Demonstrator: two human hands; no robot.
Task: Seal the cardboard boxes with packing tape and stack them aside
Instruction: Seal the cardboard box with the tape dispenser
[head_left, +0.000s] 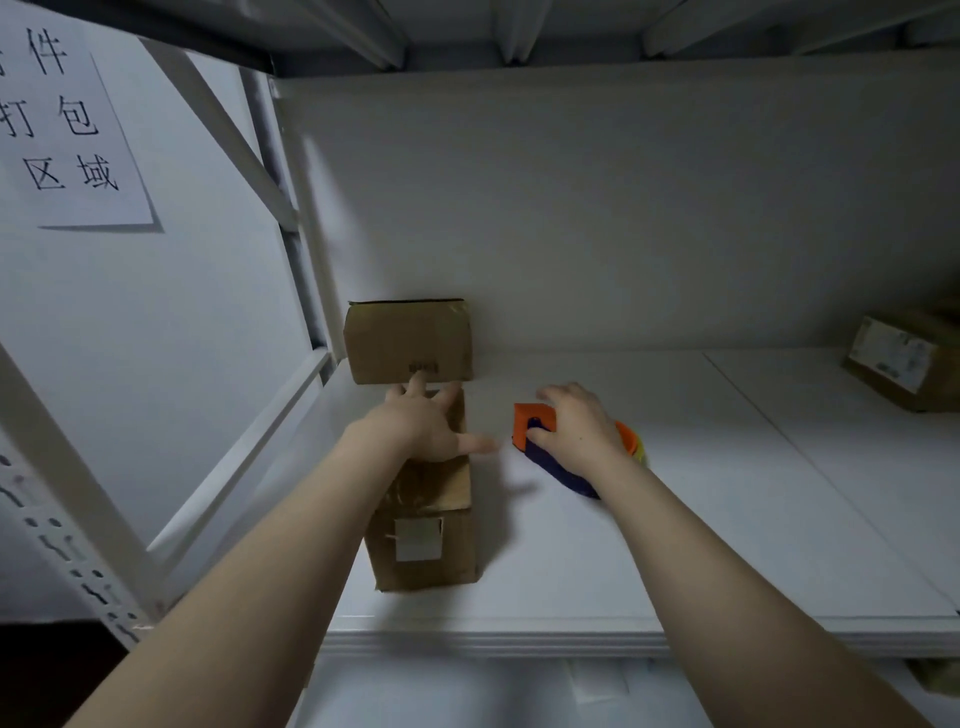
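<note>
Two hands are engaged. Your left hand (427, 426) lies spread flat on the near box (423, 551), likely steadying it on the shelf (727, 519) for taping. Your right hand (576, 423) grips the tape dispenser (527, 415) just beside it. A second box (410, 340) stands directly behind.

Two bare arms are all of the person there is to see. The left forearm (306, 530) fills the lower left of the frame and the right forearm (685, 551) the lower right. Both are uncovered along their whole visible length, broad at the bottom edge and narrowing to slim wrists. The left hand (423, 426) and right hand (576, 426), near the middle of the frame, are bare too. The fingertips are blurred, so the nails cannot be made out.
</note>
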